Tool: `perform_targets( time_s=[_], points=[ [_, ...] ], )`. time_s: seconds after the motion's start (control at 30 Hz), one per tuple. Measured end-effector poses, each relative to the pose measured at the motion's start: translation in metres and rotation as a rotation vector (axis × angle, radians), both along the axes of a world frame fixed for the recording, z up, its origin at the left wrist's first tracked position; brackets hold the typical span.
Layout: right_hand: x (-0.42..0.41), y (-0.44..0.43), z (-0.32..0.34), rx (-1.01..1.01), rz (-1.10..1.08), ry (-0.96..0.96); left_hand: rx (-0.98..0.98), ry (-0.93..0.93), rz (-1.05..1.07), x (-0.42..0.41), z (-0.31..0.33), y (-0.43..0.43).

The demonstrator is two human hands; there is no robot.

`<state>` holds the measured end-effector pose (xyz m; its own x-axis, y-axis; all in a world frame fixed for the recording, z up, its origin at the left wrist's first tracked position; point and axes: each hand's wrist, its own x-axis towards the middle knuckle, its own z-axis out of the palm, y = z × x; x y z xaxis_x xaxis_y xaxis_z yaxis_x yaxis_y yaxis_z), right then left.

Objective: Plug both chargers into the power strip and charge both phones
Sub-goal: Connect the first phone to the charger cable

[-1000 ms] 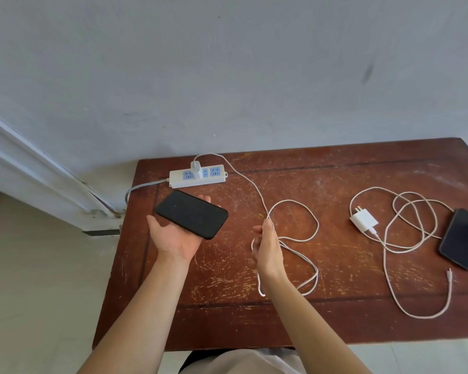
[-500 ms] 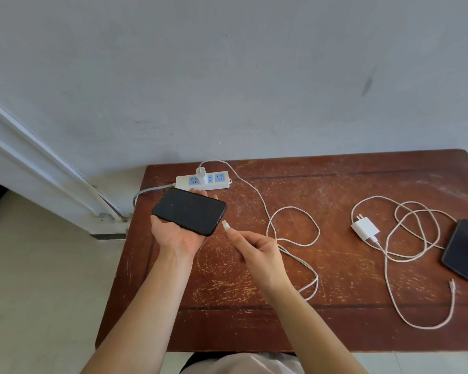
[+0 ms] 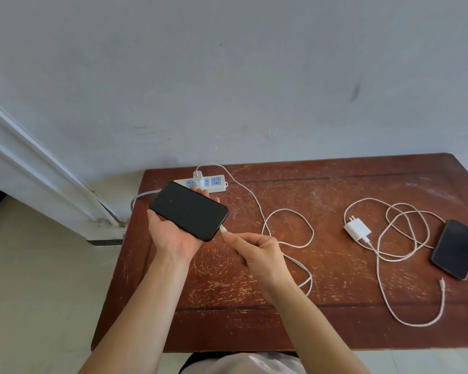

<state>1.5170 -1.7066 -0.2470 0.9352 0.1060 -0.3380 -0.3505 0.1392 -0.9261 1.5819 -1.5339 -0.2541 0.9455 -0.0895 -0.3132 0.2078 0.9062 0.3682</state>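
Observation:
My left hand (image 3: pixel 173 236) holds a black phone (image 3: pixel 189 211) flat, screen up, above the table's left part. My right hand (image 3: pixel 257 252) pinches the connector of a white cable (image 3: pixel 287 220), its tip touching the phone's lower right end. That cable runs back to a white charger (image 3: pixel 199 177) plugged into the white power strip (image 3: pixel 214 183) at the back left. A second white charger (image 3: pixel 358 229) lies unplugged on the right with its coiled cable (image 3: pixel 405 238). The second black phone (image 3: pixel 455 249) rests beside it.
The worn brown wooden table (image 3: pixel 308 314) stands against a grey wall. The loose end of the second cable (image 3: pixel 441 282) lies near the table's right front. A white door frame (image 3: pixel 38 168) and pale floor are to the left.
My right hand has lifted the cable end from the table and brought its connector up to the phone's end. My left hand has raised the phone slightly toward the power strip.

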Motion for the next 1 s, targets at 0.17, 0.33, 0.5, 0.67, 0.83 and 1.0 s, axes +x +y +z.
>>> perform_targets(
  time_s=[0.17,0.33,0.5,0.67,0.83,1.0],
  points=[
    [0.001,-0.014,0.012,-0.028,0.035,0.021,0.077,-0.043,-0.057,-0.002,0.008,-0.005],
    [0.000,-0.020,0.023,-0.027,0.026,-0.012,0.055,-0.080,-0.094,0.003,0.023,-0.012],
    [-0.004,-0.028,0.032,-0.081,0.025,-0.085,0.034,-0.126,-0.144,0.008,0.038,-0.015],
    [-0.010,-0.034,0.036,-0.010,0.013,-0.064,0.036,-0.138,-0.142,0.011,0.046,-0.014],
    [-0.014,-0.032,0.036,-0.014,-0.019,-0.081,0.124,-0.117,-0.120,0.008,0.050,-0.017],
    [-0.020,-0.029,0.037,-0.033,-0.048,-0.113,0.253,-0.101,-0.077,0.004,0.052,-0.019]
  ],
)
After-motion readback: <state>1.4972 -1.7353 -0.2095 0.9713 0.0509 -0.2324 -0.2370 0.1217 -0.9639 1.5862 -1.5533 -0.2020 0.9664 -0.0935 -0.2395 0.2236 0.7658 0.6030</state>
